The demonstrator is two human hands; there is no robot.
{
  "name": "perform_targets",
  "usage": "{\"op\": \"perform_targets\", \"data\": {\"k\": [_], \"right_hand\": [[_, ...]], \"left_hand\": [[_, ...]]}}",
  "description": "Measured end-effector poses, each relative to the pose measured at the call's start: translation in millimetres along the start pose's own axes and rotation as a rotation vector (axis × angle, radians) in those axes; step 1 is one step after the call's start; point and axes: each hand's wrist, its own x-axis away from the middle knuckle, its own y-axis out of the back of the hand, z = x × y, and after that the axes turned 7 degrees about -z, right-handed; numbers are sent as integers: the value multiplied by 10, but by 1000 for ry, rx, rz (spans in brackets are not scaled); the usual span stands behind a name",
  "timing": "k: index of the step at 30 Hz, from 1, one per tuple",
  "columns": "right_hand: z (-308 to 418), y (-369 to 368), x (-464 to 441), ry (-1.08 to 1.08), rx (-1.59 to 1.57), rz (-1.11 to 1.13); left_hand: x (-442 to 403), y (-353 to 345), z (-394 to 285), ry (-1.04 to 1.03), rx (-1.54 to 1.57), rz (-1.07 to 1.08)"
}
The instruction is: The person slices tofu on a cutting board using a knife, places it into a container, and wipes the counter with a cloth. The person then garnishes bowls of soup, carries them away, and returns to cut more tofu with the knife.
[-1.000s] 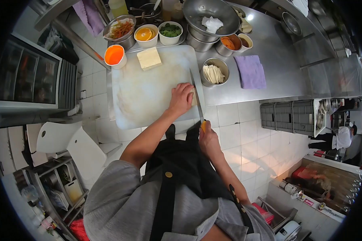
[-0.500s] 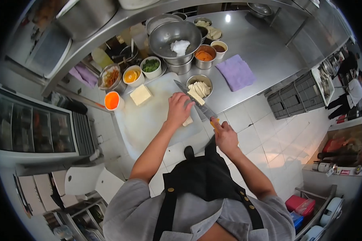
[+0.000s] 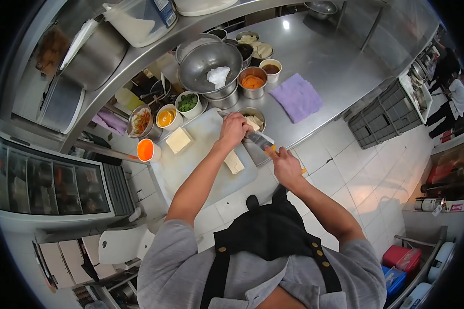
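Observation:
My right hand (image 3: 287, 167) is closed around the yellow handle of a kitchen knife (image 3: 259, 138), whose blade slants up and left toward a metal bowl (image 3: 263, 114) of pale slices (image 3: 253, 122). At the bowl's near-left rim my left hand (image 3: 233, 130) has its fingers bunched over the blade's far part. What those fingers hold, if anything, is hidden. Below that hand, a long pale block (image 3: 234, 162), tofu-like, lies on the white cutting board (image 3: 191, 172). A larger pale block (image 3: 179, 140) sits farther left on it.
Behind the board stand a large metal bowl (image 3: 203, 77) with a white lump, a cup of greens (image 3: 188, 104), a cup of orange slices (image 3: 168, 118) and a cup of orange liquid (image 3: 148, 150). A purple cloth (image 3: 297, 97) lies right. A metal shelf (image 3: 139, 56) overhangs the counter's left.
The blade has tilted and drawn back toward the bowl's near side, and the slice on it is no longer seen there. My left hand has moved onto the blade's far part. The view has shifted slightly.

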Motion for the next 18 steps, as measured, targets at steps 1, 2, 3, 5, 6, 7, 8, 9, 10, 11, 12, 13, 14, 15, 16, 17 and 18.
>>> {"op": "perform_targets", "data": {"k": [1, 2, 3, 5, 6, 7, 8, 9, 10, 11, 12, 13, 14, 15, 16, 17, 18], "right_hand": [[28, -44, 5, 25, -25, -14], [59, -80, 21, 52, -49, -27], [92, -107, 51, 56, -51, -22], [250, -17, 110, 22, -146, 97], [314, 37, 158, -31, -205, 156], [344, 61, 232, -20, -203, 171], [370, 79, 318, -64, -269, 178], [391, 84, 405, -108, -333, 194], [398, 49, 484, -88, -328, 226], [402, -23, 565, -101, -376, 215], [411, -101, 625, -116, -424, 201], [426, -146, 653, -133, -472, 184], [458, -153, 664, -115, -467, 211], [501, -151, 679, -145, -475, 203], [533, -156, 686, -177, -482, 191], [546, -186, 692, -166, -476, 207], [553, -232, 707, -138, -463, 166]], "left_hand": [[11, -9, -5, 6, -2, 4], [29, -23, -14, 20, -15, -17], [37, -33, -18, 33, -27, -40], [133, 75, -38, 85, 48, -212], [228, 147, -39, 132, 120, -382], [373, 181, 4, 149, 121, -388], [569, 205, 46, 179, 192, -510], [787, 200, 56, 215, 261, -635], [1004, 151, 53, 170, 249, -604], [1186, 58, 88, 208, 244, -621], [1335, -44, 117, 197, 205, -592], [1457, -159, 164, 183, 168, -561], [1517, -220, 183, 200, 199, -565], [1581, -268, 209, 227, 196, -576], [1590, -252, 194, 193, 177, -561], [1579, -229, 178, 155, 160, -544], [1567, -212, 172, 172, 161, -552]]}}
